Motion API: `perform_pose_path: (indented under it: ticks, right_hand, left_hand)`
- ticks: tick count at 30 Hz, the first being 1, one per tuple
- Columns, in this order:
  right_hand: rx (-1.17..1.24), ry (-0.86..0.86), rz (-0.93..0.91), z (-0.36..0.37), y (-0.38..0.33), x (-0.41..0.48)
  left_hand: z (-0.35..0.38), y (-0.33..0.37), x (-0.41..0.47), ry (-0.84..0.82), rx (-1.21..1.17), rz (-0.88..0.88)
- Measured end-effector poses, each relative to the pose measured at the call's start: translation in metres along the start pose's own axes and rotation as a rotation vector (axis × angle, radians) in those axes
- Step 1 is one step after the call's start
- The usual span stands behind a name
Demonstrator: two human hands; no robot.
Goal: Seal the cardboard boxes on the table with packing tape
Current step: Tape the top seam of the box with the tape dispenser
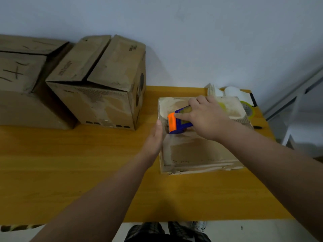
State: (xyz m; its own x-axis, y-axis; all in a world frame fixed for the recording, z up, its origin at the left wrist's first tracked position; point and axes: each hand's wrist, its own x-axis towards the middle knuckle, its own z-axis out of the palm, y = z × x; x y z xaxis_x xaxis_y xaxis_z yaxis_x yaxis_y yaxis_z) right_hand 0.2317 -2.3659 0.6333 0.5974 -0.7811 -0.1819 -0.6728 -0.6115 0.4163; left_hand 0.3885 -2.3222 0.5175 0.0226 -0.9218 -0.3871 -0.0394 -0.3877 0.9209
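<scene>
A small worn cardboard box (197, 151) sits on the yellow wooden table (87, 163) at the right. My right hand (204, 116) grips a blue tape dispenser with an orange front (176, 122) on the box's top near its left edge, index finger stretched along it. My left hand (154, 137) lies flat with straight fingers against the box's left side. Two bigger cardboard boxes stand at the back: one in the middle (99, 81) with its flaps folded shut, one at the far left (22, 75) with pen marks.
Behind the small box lie a roll of yellowish tape (248, 109), white paper items (232, 92) and a dark marker (257, 127) near the table's right edge. A pale wall rises behind the table. My shoes (167, 229) show below the front edge.
</scene>
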Motion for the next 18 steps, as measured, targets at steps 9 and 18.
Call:
perform_pose_path:
  ticks: [9, 18]
  right_hand:
    - [0.048, -0.007, 0.018, 0.009, 0.009, 0.0]
    - [0.071, -0.019, -0.02, 0.01, 0.015, 0.005]
  left_hand:
    - [0.005, 0.012, 0.002, -0.104, -0.001, -0.191]
    - [-0.01, 0.012, -0.009, -0.147, 0.376, 0.041]
